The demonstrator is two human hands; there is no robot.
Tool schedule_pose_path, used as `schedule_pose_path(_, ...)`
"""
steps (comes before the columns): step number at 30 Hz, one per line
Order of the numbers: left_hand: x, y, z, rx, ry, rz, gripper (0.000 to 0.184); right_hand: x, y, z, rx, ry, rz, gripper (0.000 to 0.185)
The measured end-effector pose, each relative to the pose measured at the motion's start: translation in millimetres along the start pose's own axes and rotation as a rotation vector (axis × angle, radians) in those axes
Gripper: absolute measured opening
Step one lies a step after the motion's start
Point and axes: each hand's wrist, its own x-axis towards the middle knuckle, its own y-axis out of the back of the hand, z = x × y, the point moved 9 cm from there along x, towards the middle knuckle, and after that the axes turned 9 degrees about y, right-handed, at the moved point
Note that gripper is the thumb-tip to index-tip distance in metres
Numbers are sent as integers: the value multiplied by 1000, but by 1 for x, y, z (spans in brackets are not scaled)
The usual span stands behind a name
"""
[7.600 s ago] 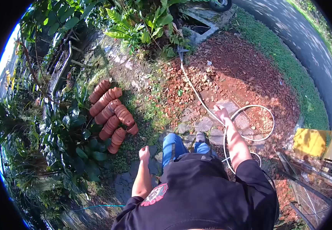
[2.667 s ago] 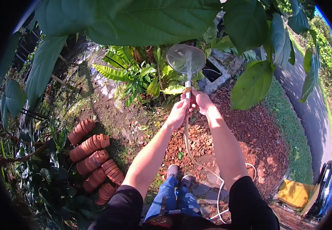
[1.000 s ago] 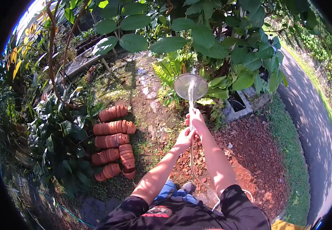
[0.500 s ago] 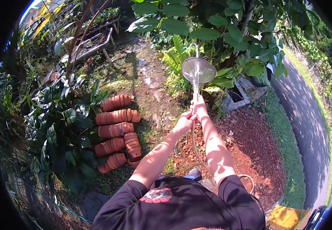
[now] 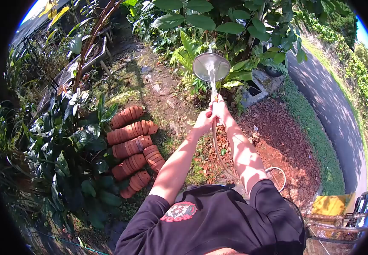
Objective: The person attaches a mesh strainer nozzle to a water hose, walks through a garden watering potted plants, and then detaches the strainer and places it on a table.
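Note:
A hose (image 5: 216, 148) runs up from the ground to a sprayer with a wide round head (image 5: 211, 68). The head is held out in front, facing the plants. My right hand (image 5: 219, 107) is closed round the sprayer's handle below the head. Just below and left of it, my left hand (image 5: 204, 119) is closed at the joint of handle and hose, its fingertips partly hidden. Whitish streaks that look like water show at the head and just beyond it. A fern-like plant (image 5: 186, 57) stands behind and left of the head.
Stacks of terracotta pots (image 5: 128, 134) lie on the ground at left, beside dark leafy plants (image 5: 80, 148). Red gravel (image 5: 273, 131) spreads at right, with a concrete-edged pit (image 5: 258, 95) above it. Beyond are a grass strip (image 5: 309, 123) and a road (image 5: 328, 102). A yellow object (image 5: 328, 205) sits lower right.
Earlier the sprayer lay on the ground and my hands were apart; now both hold it up. In the last second the head has shifted slightly up in view, and the viewpoint has turned.

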Motion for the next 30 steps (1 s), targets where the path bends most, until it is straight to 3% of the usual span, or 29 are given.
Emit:
schedule_pose_path(4, -10, 9, 3, 134, -25, 17, 20, -3, -7, -7, 126, 35, 49, 16)
schedule_pose_path(10, -19, 5, -25, -100, 17, 75, 20, -24, -2, 1, 142, 98, 75, 15)
schedule_pose_path(15, -21, -7, -47, -96, 61, 130, 19, -32, 15, 47, 268, -62, 85, 24)
schedule_pose_path(20, -34, -27, -26, -180, -33, 3, 43, -35, 32, 31, 323, 7, 120, 28)
schedule_pose_path(23, -35, -20, -51, -246, 86, 73, 49, -14, 50, 33, 382, -16, 131, 30)
schedule_pose_path(26, -33, 8, -90, -361, 138, 110, 43, 0, 64, 27, 314, -69, 156, 18)
schedule_pose_path(30, -57, 32, -90, -364, 175, 197, 38, 5, 71, 20, 275, -103, 180, 7)
